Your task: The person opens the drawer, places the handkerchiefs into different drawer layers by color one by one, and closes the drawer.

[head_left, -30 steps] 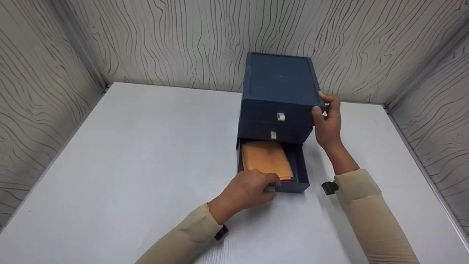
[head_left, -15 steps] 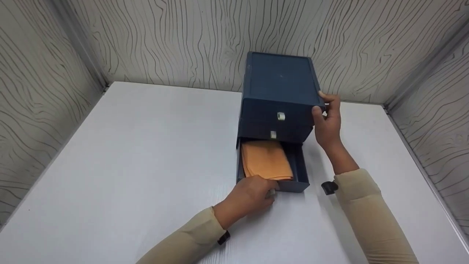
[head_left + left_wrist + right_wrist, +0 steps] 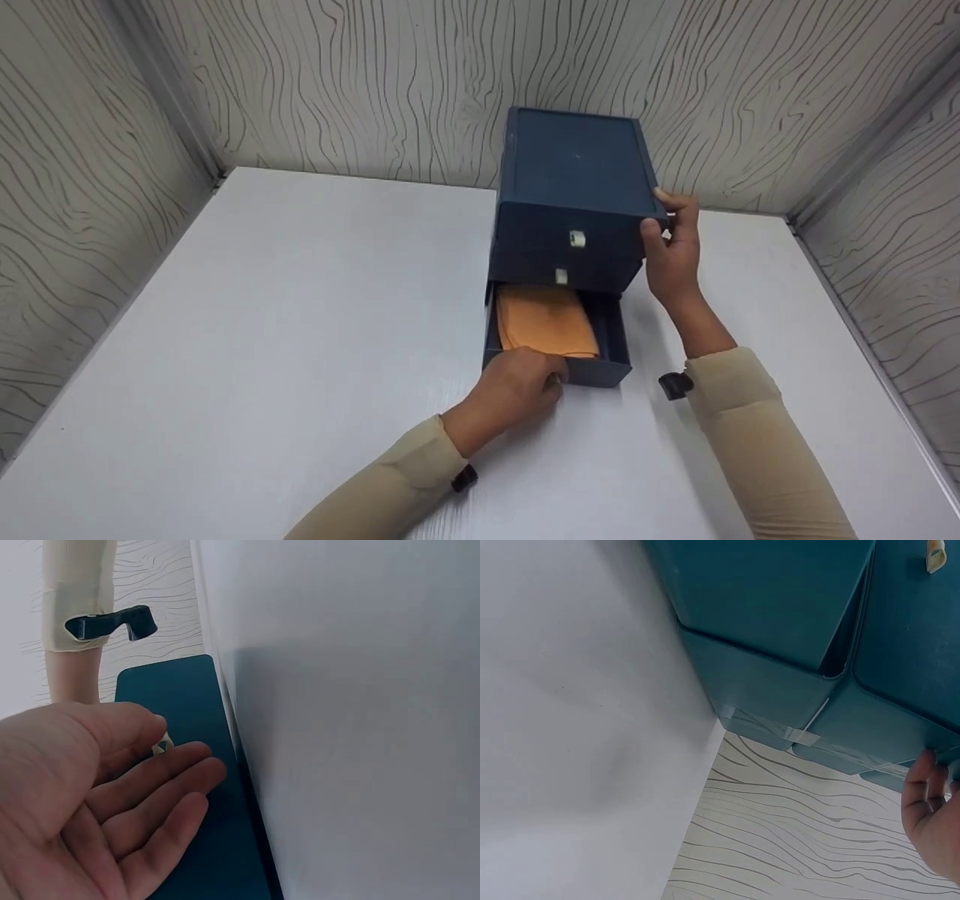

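A dark blue drawer cabinet (image 3: 581,161) stands at the back of the white table, its bottom drawer (image 3: 596,373) pulled out. Inside that drawer lies a folded orange cloth (image 3: 547,322). At the drawer's front is my left hand (image 3: 517,382); in the left wrist view its thumb and a finger pinch a small whitish pull loop (image 3: 163,744), the other fingers loosely bent. My right hand (image 3: 673,251) grips the cabinet's upper right front corner, thumb on the front and fingers round the side. The right wrist view shows the right fingers (image 3: 928,780) against the cabinet's side.
Two upper drawers are pushed in, with whitish pull tabs on the top drawer (image 3: 576,238) and the middle drawer (image 3: 561,276). White table (image 3: 315,315) extends on both sides. A wood-grain patterned wall (image 3: 360,90) rises behind the cabinet, with more panels left and right.
The bottom drawer has slid slightly inward, and my left hand has shifted a little toward the cabinet with it. My right hand has kept its place on the corner.
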